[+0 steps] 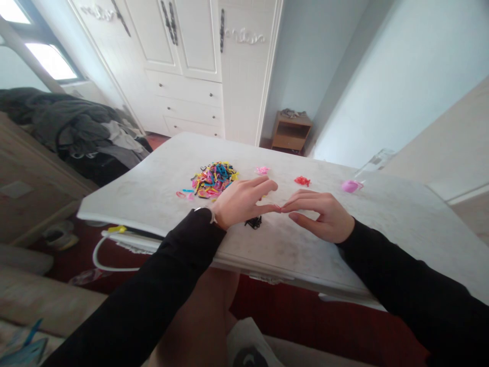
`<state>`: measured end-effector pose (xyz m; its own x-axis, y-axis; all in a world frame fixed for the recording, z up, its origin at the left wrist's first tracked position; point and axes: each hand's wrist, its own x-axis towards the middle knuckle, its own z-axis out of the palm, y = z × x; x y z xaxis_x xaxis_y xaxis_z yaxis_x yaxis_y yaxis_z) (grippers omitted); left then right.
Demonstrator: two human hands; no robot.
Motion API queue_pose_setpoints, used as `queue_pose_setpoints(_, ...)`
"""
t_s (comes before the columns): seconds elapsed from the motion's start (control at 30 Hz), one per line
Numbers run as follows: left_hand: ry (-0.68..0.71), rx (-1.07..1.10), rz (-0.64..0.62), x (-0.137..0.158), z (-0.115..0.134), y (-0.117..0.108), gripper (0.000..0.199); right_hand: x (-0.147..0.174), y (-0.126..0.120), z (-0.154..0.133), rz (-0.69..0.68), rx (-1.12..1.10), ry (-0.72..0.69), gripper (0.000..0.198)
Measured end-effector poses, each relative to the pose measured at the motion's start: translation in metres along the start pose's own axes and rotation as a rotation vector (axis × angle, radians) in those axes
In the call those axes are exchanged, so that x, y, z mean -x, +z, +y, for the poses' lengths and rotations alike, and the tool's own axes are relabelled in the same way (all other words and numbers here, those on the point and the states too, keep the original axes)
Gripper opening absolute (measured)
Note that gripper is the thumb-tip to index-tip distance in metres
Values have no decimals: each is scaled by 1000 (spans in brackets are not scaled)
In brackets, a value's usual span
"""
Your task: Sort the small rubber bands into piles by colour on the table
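Note:
A thin red rubber band (pixel 278 206) is between my two hands above the white table. My left hand (pixel 244 201) holds it at the thumb tip, with the index finger raised apart. My right hand (pixel 324 213) meets it with the index fingertip; its thumb is lower and apart. Just left of my left hand lies a mixed pile of coloured rubber bands (pixel 214 178). A small heap of black rubber bands (pixel 253 223) is partly under that hand. Beyond the hands are small heaps of pink rubber bands (pixel 262 171) and red rubber bands (pixel 302 181).
The white table (pixel 382 239) spans the space before me. On its right are a pink-purple bundle (pixel 350 186) and a clear plastic container (pixel 378 162). A white wardrobe (pixel 183 97) and a small wooden cabinet (pixel 292 130) stand behind; dark clothes (pixel 76 127) are heaped left.

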<state>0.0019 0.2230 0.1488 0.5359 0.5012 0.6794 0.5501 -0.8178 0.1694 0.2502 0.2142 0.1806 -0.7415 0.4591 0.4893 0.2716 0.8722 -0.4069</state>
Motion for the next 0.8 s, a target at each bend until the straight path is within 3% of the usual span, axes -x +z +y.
queue_pose_setpoints(0.1, -5, -6, 2, 0, -1, 1, 35, -1, -9, 6, 116, 107, 134, 20)
queue_pose_setpoints(0.23, -8, -18, 4, 0, -1, 2, 32, 1, -30, 29, 261, 300, 433, 27)
queue_pose_setpoints(0.4, -25, -33, 9, 1, -1, 2, 25, 7, -42, 57, 195, 492, 636, 37)
queue_pose_setpoints(0.57, -39, -55, 19, 1, -1, 1, 23, 10, -36, 67, 90, 536, 697, 42)
queue_pose_setpoints(0.8, -69, -72, -5, 2, -2, 0, 23, 8, -34, 68, 61, 502, 707, 39)
